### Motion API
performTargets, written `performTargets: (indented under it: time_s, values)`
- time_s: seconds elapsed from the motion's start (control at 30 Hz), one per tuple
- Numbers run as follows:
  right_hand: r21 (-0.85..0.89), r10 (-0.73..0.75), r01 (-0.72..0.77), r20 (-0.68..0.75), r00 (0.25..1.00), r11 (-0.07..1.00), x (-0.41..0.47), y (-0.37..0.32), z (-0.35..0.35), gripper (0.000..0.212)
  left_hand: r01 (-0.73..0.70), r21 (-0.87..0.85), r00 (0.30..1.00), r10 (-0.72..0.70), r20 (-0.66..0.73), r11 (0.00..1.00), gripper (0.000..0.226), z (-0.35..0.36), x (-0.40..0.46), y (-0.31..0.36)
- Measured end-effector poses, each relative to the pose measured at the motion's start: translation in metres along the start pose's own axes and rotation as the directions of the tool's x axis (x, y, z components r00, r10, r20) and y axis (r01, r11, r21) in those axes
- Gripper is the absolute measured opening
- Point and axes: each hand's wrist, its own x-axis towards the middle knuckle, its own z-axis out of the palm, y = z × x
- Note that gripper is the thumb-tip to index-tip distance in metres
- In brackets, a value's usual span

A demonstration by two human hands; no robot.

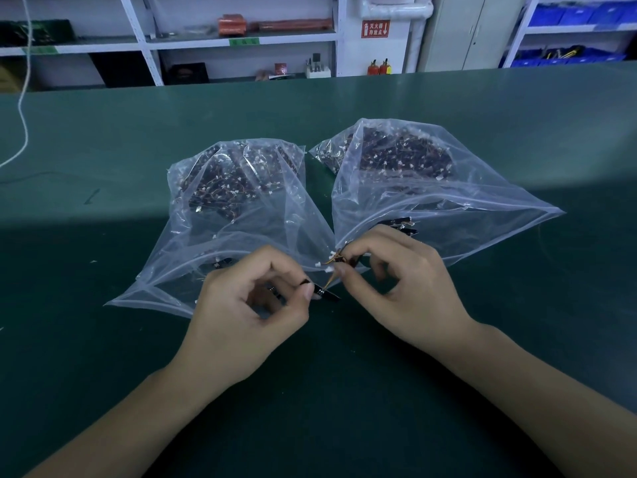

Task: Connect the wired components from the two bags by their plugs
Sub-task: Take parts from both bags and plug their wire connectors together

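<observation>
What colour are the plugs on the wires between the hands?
White plugs, seen in the head view.

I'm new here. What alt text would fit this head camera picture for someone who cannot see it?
Two bare hands meet over a green table: the left hand pinches a small black component, the right hand pinches thin wires with white plugs. Behind lie two open clear bags full of such parts.

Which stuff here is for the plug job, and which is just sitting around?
For the job:
left bag
right bag
black part pinched in the left hand
wired plug piece pinched in the right hand

Just lying about:
white cord
shelf boxes
red sign
</observation>
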Motion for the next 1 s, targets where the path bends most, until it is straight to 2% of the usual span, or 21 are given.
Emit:
performTargets:
  time_s: [0.13, 0.27, 0.37, 0.47, 0.57, 0.63, 0.83, 0.93, 1.0]
  values:
    - [-0.079, -0.04, 0.042, 0.033, 0.999, 0.996, 0.001, 0.0, -0.002, 0.003, 0.051, -0.118, 0.995, -0.06, -0.075, 0.992, 0.008, 0.001, 0.001, 0.003]
    - [-0.168, -0.064, 0.08, 0.102, 0.993, 0.983, 0.002, -0.002, -0.007, 0.005, 0.084, -0.132, 0.993, -0.093, -0.069, 0.988, 0.005, 0.0, 0.001, 0.005]
    - [-0.16, -0.087, 0.112, 0.152, 0.985, 0.981, 0.004, -0.002, -0.015, 0.009, 0.064, -0.127, 0.995, -0.074, -0.073, 0.99, 0.005, 0.0, 0.001, 0.006]
    - [-0.161, -0.098, 0.151, 0.297, 0.95, 0.975, 0.006, 0.0, -0.023, 0.01, 0.053, -0.143, 0.993, -0.068, -0.101, 0.988, 0.008, -0.001, 0.0, 0.007]
    - [-0.18, -0.022, 0.116, 0.454, 0.891, 0.977, 0.004, 0.005, -0.023, 0.017, 0.049, -0.126, 0.994, -0.061, -0.096, 0.991, 0.01, -0.001, 0.0, 0.005]
    - [-0.197, 0.012, 0.101, 0.503, 0.864, 0.975, 0.002, 0.008, -0.019, 0.021, 0.04, -0.111, 0.994, -0.05, -0.093, 0.993, 0.012, -0.001, -0.001, 0.003]
    - [-0.195, -0.018, 0.112, 0.427, 0.904, 0.974, 0.003, 0.012, -0.021, 0.033, -0.002, -0.037, 0.995, -0.002, -0.102, 0.999, 0.009, 0.0, 0.0, 0.003]
    - [-0.093, -0.06, 0.09, 0.282, 0.958, 0.992, 0.003, 0.01, -0.02, 0.034, -0.002, -0.021, 0.994, 0.0, -0.112, 1.0, 0.006, 0.0, 0.0, 0.003]
    - [0.054, -0.022, 0.013, 0.182, 0.983, 0.998, 0.004, 0.01, -0.02, 0.034, -0.002, -0.023, 0.994, 0.0, -0.109, 1.0, 0.005, 0.0, 0.0, 0.003]
